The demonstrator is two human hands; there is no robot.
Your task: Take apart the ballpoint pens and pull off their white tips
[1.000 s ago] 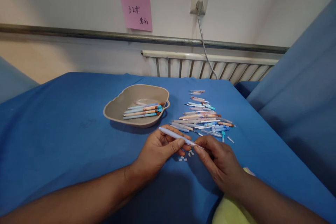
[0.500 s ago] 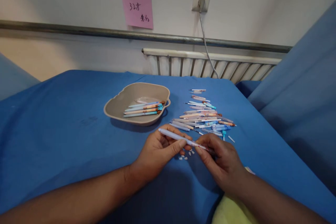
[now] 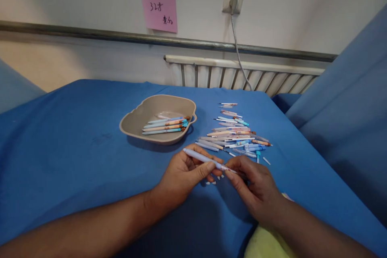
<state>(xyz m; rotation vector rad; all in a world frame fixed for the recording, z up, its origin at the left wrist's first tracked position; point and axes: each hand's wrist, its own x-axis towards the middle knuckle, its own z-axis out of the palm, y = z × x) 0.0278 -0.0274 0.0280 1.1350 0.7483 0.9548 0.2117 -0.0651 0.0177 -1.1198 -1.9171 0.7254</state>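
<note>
A pale lavender pen is held between my two hands, its tapered end pointing up and left. My left hand is closed on the lavender barrel, thumb on top. My right hand pinches the patterned other half, and its fingers cover the far end. Small white bits lie on the cloth just below the pen. Beyond my hands is a spread of loose pen parts, with barrels, thin refills and clip pieces. Several pens rest in a beige basin.
A blue cloth covers the table. Behind it are a radiator, a metal rail and a socket with a plugged cord. A blue curtain hangs at the right. Something yellow-green lies under my right forearm.
Both hands keep the same grip on the pen, with only a very slight shift in position. The basin and the loose parts stay where they were.
</note>
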